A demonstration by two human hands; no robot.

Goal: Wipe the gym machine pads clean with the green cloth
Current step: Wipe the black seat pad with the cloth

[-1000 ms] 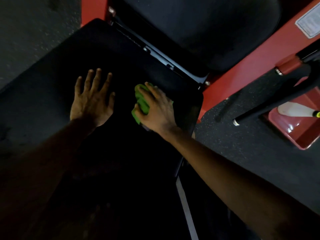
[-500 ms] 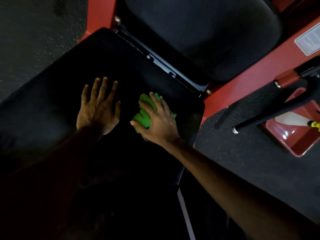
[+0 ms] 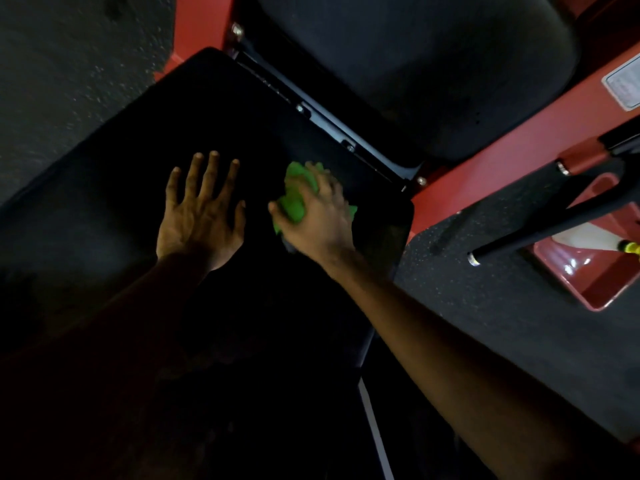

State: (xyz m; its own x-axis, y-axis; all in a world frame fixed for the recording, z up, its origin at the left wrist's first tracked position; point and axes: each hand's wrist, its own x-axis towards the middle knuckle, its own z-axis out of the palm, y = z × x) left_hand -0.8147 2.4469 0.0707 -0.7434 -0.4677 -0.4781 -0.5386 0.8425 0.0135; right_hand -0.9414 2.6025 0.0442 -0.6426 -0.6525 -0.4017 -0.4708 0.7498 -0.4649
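Since half a second ago the right hand (image 3: 320, 218) has slid the green cloth (image 3: 294, 199) toward 12 o'clock, nearer the rear edge of the seat pad (image 3: 104, 188). Bright green and bunched, the cloth is gripped under blurred, curled fingers. Its long axis runs roughly 12 to 6 o'clock. At its 9 o'clock the left hand (image 3: 199, 213) lies flat, fingers spread and pointing to 12.

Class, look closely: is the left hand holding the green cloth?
No: the left hand lies flat, fingers spread, on the black pad, while the right hand grips the green cloth.
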